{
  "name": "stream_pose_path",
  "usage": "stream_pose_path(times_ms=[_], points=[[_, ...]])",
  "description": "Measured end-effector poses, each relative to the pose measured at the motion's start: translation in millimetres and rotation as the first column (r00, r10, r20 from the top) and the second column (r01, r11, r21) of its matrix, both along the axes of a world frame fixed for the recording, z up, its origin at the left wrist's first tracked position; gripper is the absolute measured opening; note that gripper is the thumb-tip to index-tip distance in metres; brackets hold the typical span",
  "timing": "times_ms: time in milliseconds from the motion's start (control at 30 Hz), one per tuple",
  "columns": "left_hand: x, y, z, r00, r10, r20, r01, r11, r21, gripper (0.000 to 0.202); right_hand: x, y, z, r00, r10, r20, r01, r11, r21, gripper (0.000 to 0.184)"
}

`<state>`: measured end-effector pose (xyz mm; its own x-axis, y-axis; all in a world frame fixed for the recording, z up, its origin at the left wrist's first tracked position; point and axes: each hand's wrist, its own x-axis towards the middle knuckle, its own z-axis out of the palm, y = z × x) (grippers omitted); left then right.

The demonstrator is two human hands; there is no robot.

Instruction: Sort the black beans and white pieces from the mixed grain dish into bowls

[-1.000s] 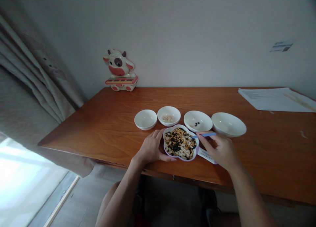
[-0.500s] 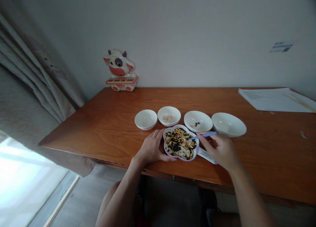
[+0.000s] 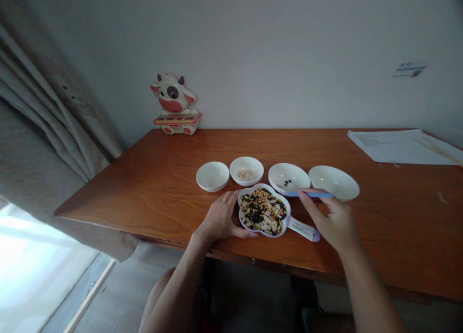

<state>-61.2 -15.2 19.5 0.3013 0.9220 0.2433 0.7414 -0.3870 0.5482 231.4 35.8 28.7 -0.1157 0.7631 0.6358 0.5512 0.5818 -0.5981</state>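
My left hand (image 3: 222,217) is closed around the left side of a flower-shaped bowl with a handle (image 3: 304,230), white inside with a lilac edge. Mixed yellow, black and pale beans or seeds (image 3: 263,210) fill it. In my right hand (image 3: 331,219) are slim blue tweezers (image 3: 314,195), pinched between thumb and fingers and held nearly level. Their tip is at the near rim of a white bowl (image 3: 280,171) with a few dark beans (image 3: 287,183) inside. Whether the tip grips anything is too small to tell.
Left of that bowl stand a white bowl with pale pieces (image 3: 237,162) and another white bowl (image 3: 212,173). A fourth white bowl (image 3: 334,181) is behind my right hand. A cow toy (image 3: 175,104) and papers (image 3: 390,145) lie farther back on the wooden table (image 3: 144,188).
My right hand has moved right, taking the tweezers' tip from over the flower-shaped bowl to the rim of the bowl with dark beans. The left hand keeps its grip.
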Motion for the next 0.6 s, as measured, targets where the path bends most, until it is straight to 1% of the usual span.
stream_pose_path(times_ms=[133,233,267,367,433,600], points=[[-1,0,-1.8,1.0,0.0,0.001,0.0,1.0,0.002,0.113,-6,9,5.7,0.998,-0.068,0.007,0.068,0.997,0.029,0.022],[-1,0,-2.5,1.0,0.002,0.003,-0.002,1.0,-0.001,0.113,-7,21,9.3,0.992,-0.119,0.052,0.118,0.993,0.013,0.025],[-1,0,-2.7,1.0,0.0,0.004,0.0,1.0,-0.004,0.113,-6,25,9.9,0.99,-0.116,0.085,0.117,0.993,-0.004,0.026],[-1,1,-3.1,1.0,-0.014,0.012,0.014,1.0,-0.004,0.113,-4,36,10.4,0.975,-0.021,0.22,0.039,0.996,-0.078,0.025],[-1,1,-3.1,1.0,-0.019,0.019,0.019,1.0,0.003,0.114,-4,41,10.2,0.961,0.036,0.273,-0.003,0.993,-0.118,0.024],[-1,1,0.2,1.0,-0.017,0.025,0.017,1.0,-0.025,0.114,-9,46,12.8,0.94,0.061,0.335,-0.01,0.988,-0.153,0.027]])
